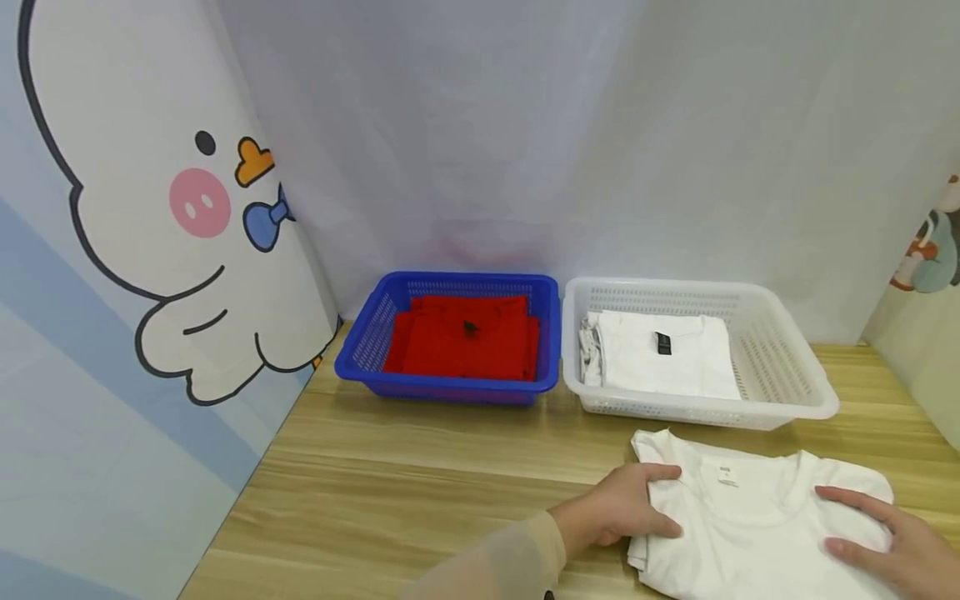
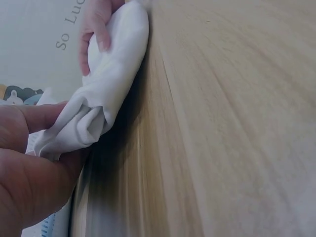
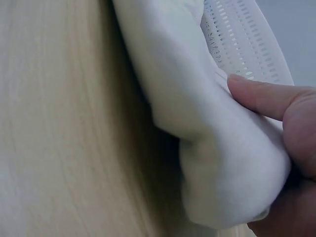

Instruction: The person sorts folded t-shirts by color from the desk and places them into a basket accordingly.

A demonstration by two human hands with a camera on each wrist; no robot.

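Note:
A folded white T-shirt (image 1: pixel 757 542) with a neck label lies at the front right in the head view. My left hand (image 1: pixel 626 504) grips its left side. In the left wrist view, that hand's thumb and fingers (image 2: pixel 44 116) pinch the folded layers at the shirt's end. My right hand (image 1: pixel 900 542) holds the opposite side, thumb and a finger spread over the cloth. The right wrist view has the thumb (image 3: pixel 256 96) on top of the thick folded edge and other fingers below it. A dark shadow gap shows under the shirt in both wrist views.
Behind the shirt stands a white basket (image 1: pixel 780 408) holding a folded white garment (image 1: pixel 690 362) with a black label. To its left is a blue basket (image 1: pixel 450 390) with folded red garments (image 1: pixel 465 346). A wooden table (image 1: pixel 390 492) carries everything; a pale curtain (image 1: pixel 525 125) hangs behind.

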